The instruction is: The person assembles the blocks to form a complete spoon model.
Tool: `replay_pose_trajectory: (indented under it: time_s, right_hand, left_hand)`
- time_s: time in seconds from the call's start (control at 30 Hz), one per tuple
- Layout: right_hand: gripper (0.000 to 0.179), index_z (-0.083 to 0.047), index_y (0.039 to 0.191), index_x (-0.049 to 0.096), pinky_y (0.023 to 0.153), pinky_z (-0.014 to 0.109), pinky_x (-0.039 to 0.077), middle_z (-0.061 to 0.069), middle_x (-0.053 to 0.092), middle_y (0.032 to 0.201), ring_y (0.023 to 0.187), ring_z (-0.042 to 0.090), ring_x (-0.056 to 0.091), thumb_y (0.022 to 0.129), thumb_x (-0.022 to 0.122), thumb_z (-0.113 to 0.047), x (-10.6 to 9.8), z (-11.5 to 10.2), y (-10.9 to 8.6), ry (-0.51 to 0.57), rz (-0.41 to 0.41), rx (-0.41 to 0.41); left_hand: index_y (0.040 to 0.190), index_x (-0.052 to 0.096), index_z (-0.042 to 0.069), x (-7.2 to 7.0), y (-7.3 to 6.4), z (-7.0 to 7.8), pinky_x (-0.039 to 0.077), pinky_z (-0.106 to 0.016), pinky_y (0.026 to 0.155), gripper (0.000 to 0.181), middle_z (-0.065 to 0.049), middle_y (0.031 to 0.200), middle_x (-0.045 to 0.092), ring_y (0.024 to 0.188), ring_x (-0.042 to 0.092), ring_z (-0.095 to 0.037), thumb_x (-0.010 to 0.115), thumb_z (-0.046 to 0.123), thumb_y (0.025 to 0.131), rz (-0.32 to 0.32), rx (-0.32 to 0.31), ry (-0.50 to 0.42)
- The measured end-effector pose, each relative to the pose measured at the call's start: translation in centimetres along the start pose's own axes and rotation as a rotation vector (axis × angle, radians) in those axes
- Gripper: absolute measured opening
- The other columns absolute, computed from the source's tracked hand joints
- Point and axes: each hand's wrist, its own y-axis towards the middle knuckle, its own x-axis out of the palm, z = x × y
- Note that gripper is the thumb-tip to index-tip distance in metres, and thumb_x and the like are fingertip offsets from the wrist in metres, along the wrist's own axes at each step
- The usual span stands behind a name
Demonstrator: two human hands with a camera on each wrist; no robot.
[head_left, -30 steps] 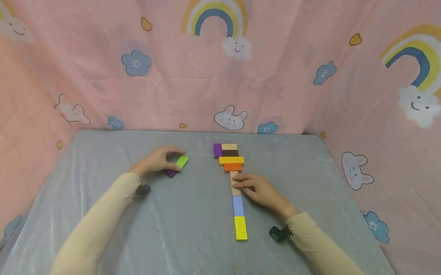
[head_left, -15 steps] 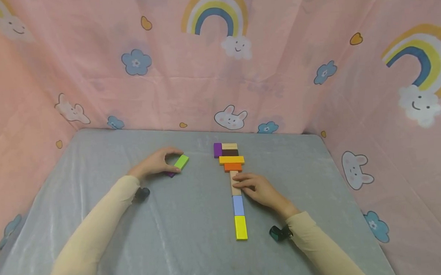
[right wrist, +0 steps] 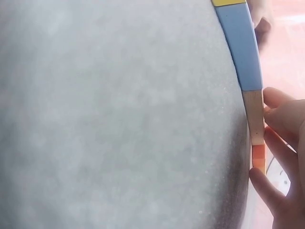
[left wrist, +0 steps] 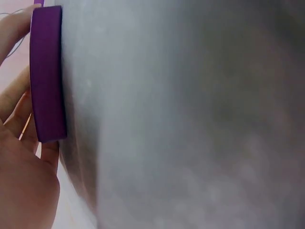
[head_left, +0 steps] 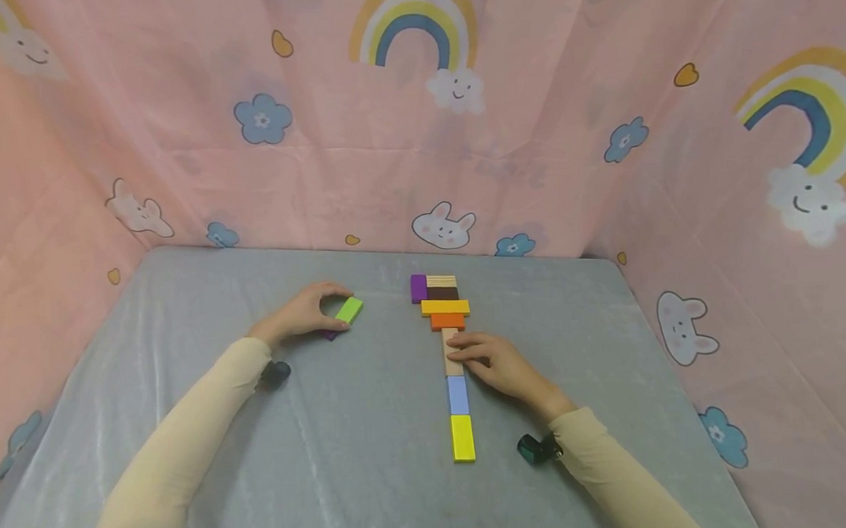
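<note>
My left hand [head_left: 301, 313] pinches a lime-green block [head_left: 352, 308] between thumb and fingers, left of a row of blocks. A purple block [head_left: 332, 336] lies against its near end, mostly hidden by the hand in the head view; a purple block [left wrist: 48, 74] also fills the edge of the left wrist view beside the fingers. My right hand [head_left: 501, 364] rests extended fingertips on a bare wooden block [head_left: 450, 338] in the row. Touching that block are an orange block [head_left: 447, 321] on the far side and a light blue block [head_left: 458, 396] on the near side.
A yellow block [head_left: 462, 439] forms the row's near end. Beyond the orange block lie an amber block [head_left: 444, 306], a dark brown block [head_left: 442, 293], thin pale strips [head_left: 441, 280] and an upright-set purple block [head_left: 418, 288]. A grey cloth [head_left: 374, 439] covers the table.
The left hand has shifted very slightly, and less of the purple block shows beneath it. The right hand and the row of blocks look the same.
</note>
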Motion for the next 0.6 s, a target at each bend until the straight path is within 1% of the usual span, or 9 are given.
replay_pose_trajectory:
  time_s: [0.2,0.4,0.5,0.6]
  right_hand:
    - [0.029,-0.023,0.119,0.073,0.113,0.045,0.043,-0.007,0.064,0.136,0.135,0.02,0.054,0.095,0.064,-0.011,0.0,0.0,0.0,-0.003,0.004,-0.009]
    - [0.03,-0.022,0.119,0.073,0.112,0.046,0.044,-0.006,0.065,0.135,0.133,0.021,0.055,0.094,0.065,-0.008,0.2,0.1,0.0,-0.009,0.018,-0.022]
    - [0.029,-0.023,0.119,0.073,0.113,0.045,0.044,-0.007,0.064,0.135,0.134,0.02,0.055,0.094,0.064,-0.008,0.1,0.1,0.0,-0.006,0.017,-0.015]
    - [0.029,-0.022,0.118,0.074,0.113,0.045,0.044,-0.007,0.065,0.134,0.134,0.02,0.055,0.094,0.065,-0.008,0.1,0.1,0.0,0.0,0.02,-0.02]
  left_hand:
    - [0.133,0.06,0.011,0.3,0.4,0.1,0.035,-0.051,0.117,0.065,-0.011,0.141,0.057,0.136,0.047,-0.031,0.084,0.034,0.077,0.033,-0.012,0.003]
    - [0.13,0.062,0.007,0.7,0.9,0.7,0.035,-0.053,0.116,0.065,-0.014,0.135,0.061,0.132,0.05,-0.034,0.085,0.036,0.076,0.075,-0.001,0.046]
    - [0.129,0.062,0.008,0.8,1.1,0.8,0.036,-0.052,0.116,0.065,-0.013,0.134,0.061,0.131,0.05,-0.033,0.085,0.037,0.075,0.079,-0.005,0.06]
    - [0.13,0.061,0.008,0.9,1.2,0.8,0.036,-0.053,0.115,0.066,-0.013,0.135,0.06,0.131,0.049,-0.034,0.085,0.038,0.076,0.068,-0.002,0.068]
